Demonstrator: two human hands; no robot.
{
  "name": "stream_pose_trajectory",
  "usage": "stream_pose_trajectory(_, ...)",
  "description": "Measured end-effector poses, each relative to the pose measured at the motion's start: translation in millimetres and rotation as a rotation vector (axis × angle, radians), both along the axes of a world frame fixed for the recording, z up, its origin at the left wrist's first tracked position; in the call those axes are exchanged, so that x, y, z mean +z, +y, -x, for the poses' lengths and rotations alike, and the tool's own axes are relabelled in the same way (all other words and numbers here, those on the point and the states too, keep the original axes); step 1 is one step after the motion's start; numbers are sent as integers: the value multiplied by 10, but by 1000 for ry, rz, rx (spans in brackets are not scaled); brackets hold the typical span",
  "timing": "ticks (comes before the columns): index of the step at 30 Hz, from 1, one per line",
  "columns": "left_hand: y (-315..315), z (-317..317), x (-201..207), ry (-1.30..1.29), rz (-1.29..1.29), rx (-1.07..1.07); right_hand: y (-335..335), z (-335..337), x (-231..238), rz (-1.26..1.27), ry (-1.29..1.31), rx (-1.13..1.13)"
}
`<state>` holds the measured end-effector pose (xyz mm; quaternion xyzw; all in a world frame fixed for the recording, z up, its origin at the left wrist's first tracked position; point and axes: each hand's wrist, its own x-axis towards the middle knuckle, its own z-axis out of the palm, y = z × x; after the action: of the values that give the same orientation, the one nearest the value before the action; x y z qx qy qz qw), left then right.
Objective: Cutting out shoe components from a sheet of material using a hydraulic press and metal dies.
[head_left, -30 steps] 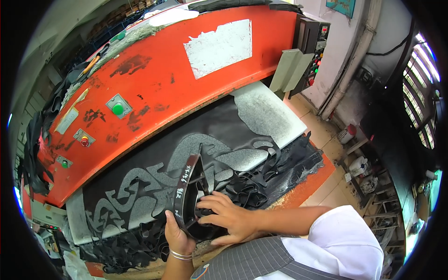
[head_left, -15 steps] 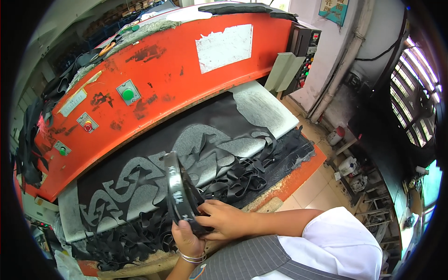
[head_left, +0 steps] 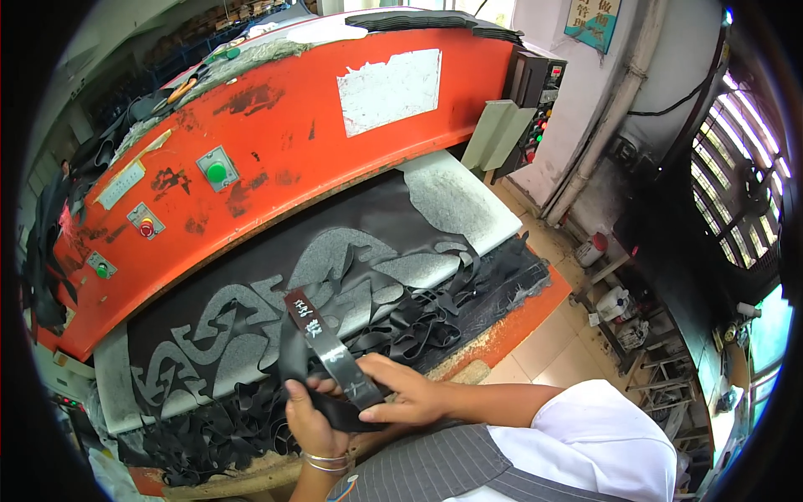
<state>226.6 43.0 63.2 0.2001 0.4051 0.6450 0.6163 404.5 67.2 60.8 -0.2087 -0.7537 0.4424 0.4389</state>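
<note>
Above the front edge of the work bed, my two hands hold a dark steel cutting die (head_left: pixel 330 347), a curved band with white marks on it. My right hand (head_left: pixel 406 391) grips its near end from the right, the thumb lying across the band. My left hand (head_left: pixel 314 418) is closed on its left side, some of its fingers hidden behind the dark loop. Whether black material sits inside the die I cannot make out. Beyond lies a black sheet (head_left: pixel 351 201), probably leather, with curved cut-outs, spread on a white cutting board (head_left: pixel 493 209).
A large orange press beam (head_left: pixel 284 125) spans the far side, with green buttons (head_left: pixel 217 172) and a red one (head_left: pixel 146 227). Black offcut strips (head_left: pixel 242 427) heap along the board's front edge. A control box (head_left: pixel 539 100) stands at the right, shelving (head_left: pixel 661 376) beyond the tiled floor.
The cutting die has turned and tipped, so its marked band now faces up. My right thumb has come onto the band; my left hand has shifted slightly left. The view has moved a little.
</note>
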Motion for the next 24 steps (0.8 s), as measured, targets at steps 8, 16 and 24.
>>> stream_pose_trajectory(8, 37, 251, -167, -314, -177, 62, 185, -860, 248, 605, 420, 20)
stream_pose_trajectory(16, -104, 682, -14, -265, -146, 620, 1386, -1594, 212, -50, -480, -590)
stream_pose_trajectory(24, 321, -94, -133, -354, -186, 174, 2291, -1003, -222, 4, -951, -527)
